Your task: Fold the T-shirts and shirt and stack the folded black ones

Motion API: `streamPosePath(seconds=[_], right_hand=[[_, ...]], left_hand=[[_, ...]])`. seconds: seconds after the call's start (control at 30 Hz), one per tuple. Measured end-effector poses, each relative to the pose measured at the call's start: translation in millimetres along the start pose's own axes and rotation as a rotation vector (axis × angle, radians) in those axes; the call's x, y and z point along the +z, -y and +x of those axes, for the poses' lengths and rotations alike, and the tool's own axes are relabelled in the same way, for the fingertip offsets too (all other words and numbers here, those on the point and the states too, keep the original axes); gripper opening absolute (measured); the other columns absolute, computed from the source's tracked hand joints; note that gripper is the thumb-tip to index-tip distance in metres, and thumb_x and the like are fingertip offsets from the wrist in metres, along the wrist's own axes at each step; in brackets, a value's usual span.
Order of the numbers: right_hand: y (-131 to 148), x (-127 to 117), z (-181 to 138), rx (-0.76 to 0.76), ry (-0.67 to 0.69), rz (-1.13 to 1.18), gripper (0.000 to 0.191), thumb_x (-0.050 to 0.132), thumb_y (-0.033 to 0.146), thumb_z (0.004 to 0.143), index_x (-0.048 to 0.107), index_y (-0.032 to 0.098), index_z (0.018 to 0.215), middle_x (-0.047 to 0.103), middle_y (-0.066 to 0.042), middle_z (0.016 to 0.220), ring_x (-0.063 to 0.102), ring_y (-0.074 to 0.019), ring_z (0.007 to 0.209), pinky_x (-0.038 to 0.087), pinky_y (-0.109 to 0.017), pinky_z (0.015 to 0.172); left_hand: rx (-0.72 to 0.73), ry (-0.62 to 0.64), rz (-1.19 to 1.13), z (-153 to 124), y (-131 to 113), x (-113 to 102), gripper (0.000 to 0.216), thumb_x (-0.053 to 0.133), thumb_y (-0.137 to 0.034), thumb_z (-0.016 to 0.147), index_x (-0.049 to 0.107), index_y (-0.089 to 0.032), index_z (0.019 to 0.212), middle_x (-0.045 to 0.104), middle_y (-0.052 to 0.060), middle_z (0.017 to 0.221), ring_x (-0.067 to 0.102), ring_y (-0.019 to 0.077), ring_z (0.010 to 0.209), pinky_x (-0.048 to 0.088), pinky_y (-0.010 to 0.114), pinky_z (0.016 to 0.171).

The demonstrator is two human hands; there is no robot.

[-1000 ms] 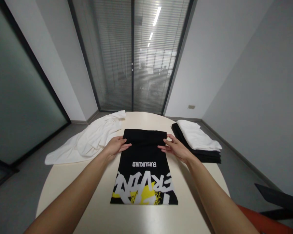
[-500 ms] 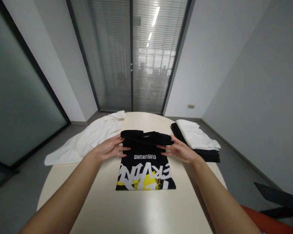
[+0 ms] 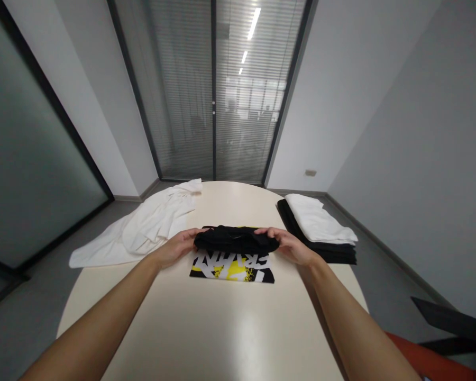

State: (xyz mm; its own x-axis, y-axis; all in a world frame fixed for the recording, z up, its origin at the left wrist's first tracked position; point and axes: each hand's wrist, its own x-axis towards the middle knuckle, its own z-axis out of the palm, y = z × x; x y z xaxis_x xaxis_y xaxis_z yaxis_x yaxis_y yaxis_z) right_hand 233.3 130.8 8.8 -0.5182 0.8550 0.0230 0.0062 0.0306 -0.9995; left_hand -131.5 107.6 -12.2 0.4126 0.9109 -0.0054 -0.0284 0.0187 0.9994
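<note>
A black T-shirt (image 3: pixel 232 267) with a white and yellow print lies in the middle of the round beige table (image 3: pixel 206 333). Its far part is rolled into a thick black bundle (image 3: pixel 236 241) over the print. My left hand (image 3: pixel 178 247) grips the bundle's left end with curled fingers. The bundle's right end sits in my right hand (image 3: pixel 287 244), whose fingers wrap over it. Only a short strip of print shows below the bundle.
A crumpled white garment (image 3: pixel 143 230) spreads over the table's far left edge. At the far right stands a stack of folded clothes (image 3: pixel 319 230), white on top of black. An orange seat (image 3: pixel 420 360) and a dark object are at lower right. Blinds cover the glass doors behind.
Both hands have rolled the shirt's far end toward me. The shirt has slid away from me, and the small white text line is now covered by the bundle.
</note>
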Motion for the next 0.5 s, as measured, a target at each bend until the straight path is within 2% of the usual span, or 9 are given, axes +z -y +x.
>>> streamPosePath(seconds=[0.2, 0.33, 0.5], right_hand=[[14, -5, -11, 0.108, 0.271, -0.247, 0.013, 0.061, 0.018, 0.06, 0.055, 0.02, 0.071, 0.046, -0.009, 0.154, 0.049, -0.0312, 0.133, 0.044, -0.035, 0.089], [20, -1, -12, 0.153, 0.296, -0.365, 0.015, 0.061, 0.016, 0.059, 0.06, 0.02, 0.073, 0.042, -0.011, 0.157, 0.049, -0.0316, 0.134, 0.045, -0.034, 0.084], [17, -2, -12, 0.135, 0.225, -0.391, 0.008, 0.064, 0.02, 0.062, 0.06, 0.019, 0.069, 0.051, -0.014, 0.149, 0.058, -0.0313, 0.122, 0.047, -0.035, 0.084]], left_hand=[[0.06, -0.009, 0.193, -10, 3, -14, 0.028, 0.071, -0.048, 0.081, 0.073, -0.021, 0.086, 0.063, 0.011, 0.139, 0.051, 0.0304, 0.135, 0.037, 0.045, 0.114], [0.075, -0.037, 0.292, -12, 6, -9, 0.025, 0.07, -0.043, 0.082, 0.069, -0.019, 0.087, 0.064, 0.013, 0.136, 0.06, 0.027, 0.123, 0.043, 0.042, 0.109], [0.139, -0.067, 0.385, -13, 10, 1, 0.008, 0.061, -0.027, 0.079, 0.058, -0.02, 0.077, 0.063, 0.013, 0.135, 0.058, 0.0247, 0.124, 0.045, 0.041, 0.106]])
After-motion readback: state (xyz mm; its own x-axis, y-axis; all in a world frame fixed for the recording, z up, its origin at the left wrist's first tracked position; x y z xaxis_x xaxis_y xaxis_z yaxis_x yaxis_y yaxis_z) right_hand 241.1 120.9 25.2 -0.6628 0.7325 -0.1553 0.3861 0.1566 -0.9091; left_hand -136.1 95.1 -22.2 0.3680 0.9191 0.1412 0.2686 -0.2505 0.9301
